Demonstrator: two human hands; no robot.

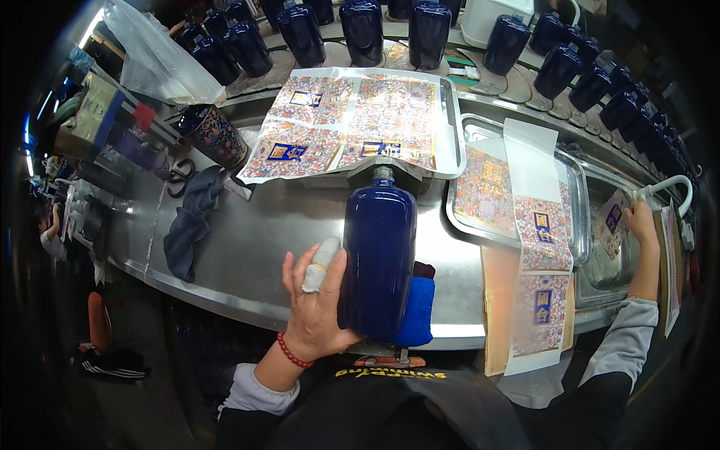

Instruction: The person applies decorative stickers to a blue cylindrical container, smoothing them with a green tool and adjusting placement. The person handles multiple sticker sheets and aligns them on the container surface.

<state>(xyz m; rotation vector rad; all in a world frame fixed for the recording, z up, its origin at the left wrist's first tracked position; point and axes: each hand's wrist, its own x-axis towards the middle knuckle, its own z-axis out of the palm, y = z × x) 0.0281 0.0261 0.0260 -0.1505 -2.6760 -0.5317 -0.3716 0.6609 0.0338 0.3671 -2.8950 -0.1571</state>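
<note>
A glossy dark blue bottle (381, 259) lies with its neck pointing away from me, next to a folded blue cloth (417, 311). My left hand (319, 300) holds it low on its left side, the fingers pointing up along the glass; one finger wears a pale wrap. At the far right my right hand (641, 221) pinches the edge of a patterned decal sheet (613, 219) with a blue and gold panel. That sheet is in or just above a metal basin (600, 274) of water. My right fingertips are partly hidden.
Printed decal sheets (311, 112) cover a tray beyond the bottle. Another metal tray (454, 214) and a long decal strip (541, 255) lie right of centre. Blue bottles (361, 34) line the back conveyor. A patterned bottle (212, 135), scissors (180, 178) and a dark cloth (191, 221) are leftward.
</note>
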